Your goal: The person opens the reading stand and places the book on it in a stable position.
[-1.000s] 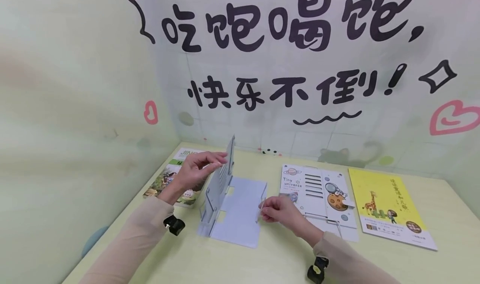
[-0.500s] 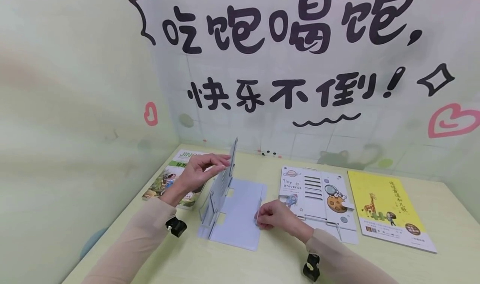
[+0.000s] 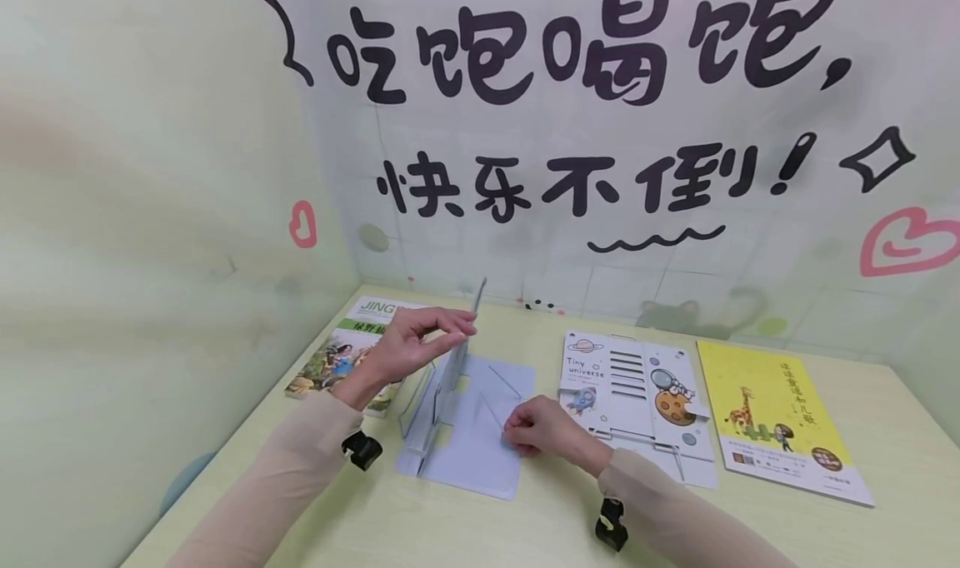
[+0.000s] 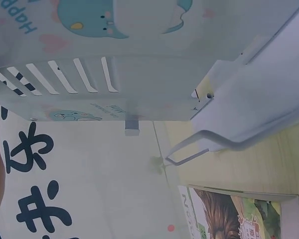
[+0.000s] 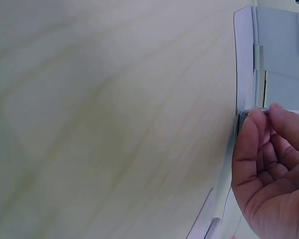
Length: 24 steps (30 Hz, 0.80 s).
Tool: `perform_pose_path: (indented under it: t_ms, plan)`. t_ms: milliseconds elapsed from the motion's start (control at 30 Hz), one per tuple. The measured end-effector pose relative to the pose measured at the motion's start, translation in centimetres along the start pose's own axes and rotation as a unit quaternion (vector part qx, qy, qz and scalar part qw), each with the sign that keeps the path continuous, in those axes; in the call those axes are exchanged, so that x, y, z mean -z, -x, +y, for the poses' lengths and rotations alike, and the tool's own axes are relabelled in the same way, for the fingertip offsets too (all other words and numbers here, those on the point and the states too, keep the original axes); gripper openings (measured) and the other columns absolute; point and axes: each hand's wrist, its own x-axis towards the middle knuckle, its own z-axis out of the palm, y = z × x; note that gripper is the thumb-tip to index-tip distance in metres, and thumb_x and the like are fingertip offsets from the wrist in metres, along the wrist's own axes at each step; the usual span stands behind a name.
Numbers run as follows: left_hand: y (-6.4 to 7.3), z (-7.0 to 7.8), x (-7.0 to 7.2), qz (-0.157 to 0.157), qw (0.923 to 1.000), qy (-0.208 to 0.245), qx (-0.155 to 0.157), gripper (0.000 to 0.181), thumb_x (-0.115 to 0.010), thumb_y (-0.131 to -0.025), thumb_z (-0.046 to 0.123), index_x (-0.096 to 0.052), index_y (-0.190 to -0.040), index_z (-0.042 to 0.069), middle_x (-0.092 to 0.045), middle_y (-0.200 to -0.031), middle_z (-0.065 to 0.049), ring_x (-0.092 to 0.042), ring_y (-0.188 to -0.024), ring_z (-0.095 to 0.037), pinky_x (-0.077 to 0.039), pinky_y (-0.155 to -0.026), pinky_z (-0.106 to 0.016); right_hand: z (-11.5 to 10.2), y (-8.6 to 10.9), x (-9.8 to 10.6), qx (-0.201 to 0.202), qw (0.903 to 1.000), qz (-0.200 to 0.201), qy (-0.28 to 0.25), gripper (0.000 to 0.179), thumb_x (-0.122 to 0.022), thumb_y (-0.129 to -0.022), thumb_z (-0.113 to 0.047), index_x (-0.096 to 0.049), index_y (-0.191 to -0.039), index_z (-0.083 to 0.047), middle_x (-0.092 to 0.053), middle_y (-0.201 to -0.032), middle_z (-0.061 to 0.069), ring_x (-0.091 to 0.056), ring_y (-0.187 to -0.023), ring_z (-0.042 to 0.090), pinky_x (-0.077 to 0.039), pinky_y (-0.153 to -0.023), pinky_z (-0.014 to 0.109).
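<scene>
left hand (image 3: pixel 423 343) pinches the upright panel (image 3: pixel 450 378) of a book stand (image 3: pixel 480 464) on the table (image 3: pixel 360 510), right hand (image 3: pixel 546 430) clamped on its wire leg (image 3: pixel 492 411). looks like the propping step (fiddly bit, imo); next move calls for seating that wire, panel kept steady.

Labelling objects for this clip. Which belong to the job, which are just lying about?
In the job:
upright bookstand, left-hand fingers at its panel
its wire support, pinched by right-hand fingers

Lying about, untouched:
flat Tiny universe bookstand
yellow booklet
illustrated book at left
</scene>
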Motion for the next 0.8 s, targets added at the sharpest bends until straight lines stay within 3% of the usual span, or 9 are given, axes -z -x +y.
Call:
perform_pose_path:
  t_ms: [367, 800]
  plan:
    - [-0.6, 0.1, -0.9, -0.012, 0.9998, -0.017, 0.005, 0.015, -0.06, -0.084, -0.011, -0.067, -0.081, 0.002, -0.069, -0.095, -0.019, -0.061, -0.111, -0.012, -0.046, -0.098, -0.029, 0.0, 0.0, 0.0, -0.002, 0.9988, 0.004, 0.048, 0.014, -0.067, -0.085, -0.01, -0.068, -0.073, -0.003, -0.047, -0.05, -0.004, -0.041, -0.045, 0.004, -0.033, -0.044, 0.017]
    - [-1.1, -0.1, -2.1, -0.033, 0.9985, -0.04, -0.017, 0.015, -0.063, -0.082, -0.011, -0.066, -0.08, 0.003, -0.071, -0.094, -0.016, -0.063, -0.108, -0.022, -0.046, -0.097, -0.031, 0.2, 0.1, -0.1, 0.014, 0.9978, -0.003, 0.065, 0.017, -0.067, -0.085, -0.008, -0.066, -0.068, -0.005, -0.044, -0.047, -0.007, -0.039, -0.043, 0.003, -0.032, -0.043, 0.017]
